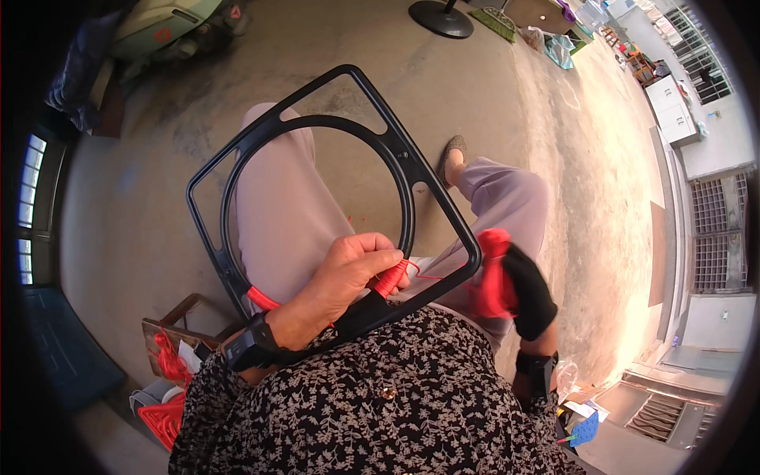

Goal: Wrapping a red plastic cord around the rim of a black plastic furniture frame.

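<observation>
A black frame, square outside with a round ring inside, rests tilted over my lap. My bare left hand is closed on the lower right of the ring, thumb and fingers pinching it where red cord is wound tightly around the bar. Another red-wrapped stretch shows at the ring's lower left. From the winding a thin strand runs right, passing the frame's corner toward a red bundle of cord. My right hand, in a black glove, grips that bundle; both are smeared by motion.
A motor scooter stands at the far left. Toward the back are a round black base and a green broom. A white cabinet is far right. Beside me at lower left are a wooden stool and a red basket.
</observation>
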Available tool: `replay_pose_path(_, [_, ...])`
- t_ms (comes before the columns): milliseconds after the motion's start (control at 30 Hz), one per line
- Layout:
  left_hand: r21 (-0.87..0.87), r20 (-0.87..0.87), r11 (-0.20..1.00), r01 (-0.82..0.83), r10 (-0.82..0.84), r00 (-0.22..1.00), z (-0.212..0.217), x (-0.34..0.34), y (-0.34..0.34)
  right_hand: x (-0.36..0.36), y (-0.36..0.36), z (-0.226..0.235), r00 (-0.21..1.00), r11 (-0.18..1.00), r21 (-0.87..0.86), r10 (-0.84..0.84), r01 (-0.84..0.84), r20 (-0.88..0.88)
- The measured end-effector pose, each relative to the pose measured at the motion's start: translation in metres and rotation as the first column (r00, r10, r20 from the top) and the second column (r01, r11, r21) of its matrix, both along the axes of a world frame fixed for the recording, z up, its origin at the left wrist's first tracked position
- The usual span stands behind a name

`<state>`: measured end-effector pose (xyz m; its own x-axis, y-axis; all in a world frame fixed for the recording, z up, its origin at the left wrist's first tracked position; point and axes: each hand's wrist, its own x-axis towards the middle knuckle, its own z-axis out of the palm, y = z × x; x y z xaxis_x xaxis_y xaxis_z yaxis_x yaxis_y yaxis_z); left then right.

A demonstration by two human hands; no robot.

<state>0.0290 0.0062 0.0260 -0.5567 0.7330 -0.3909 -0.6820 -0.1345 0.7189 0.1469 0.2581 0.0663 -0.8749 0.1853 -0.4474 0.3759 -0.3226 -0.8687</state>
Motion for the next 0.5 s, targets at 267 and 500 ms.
replay_pose_path(267, [0.095,-0.124,0.994,-0.049,0.061,0.990,0.000,0.008,-0.004,-0.050,-0.059,-0.019,0.950,0.968,0.199,0.200,-0.154,-0.240])
replay_pose_path(500, [0.061,-0.029,0.989,-0.135,0.137,0.990,-0.008,0.006,0.001,-0.046,-0.055,-0.040,0.774,0.768,0.580,0.532,-0.270,-0.344])
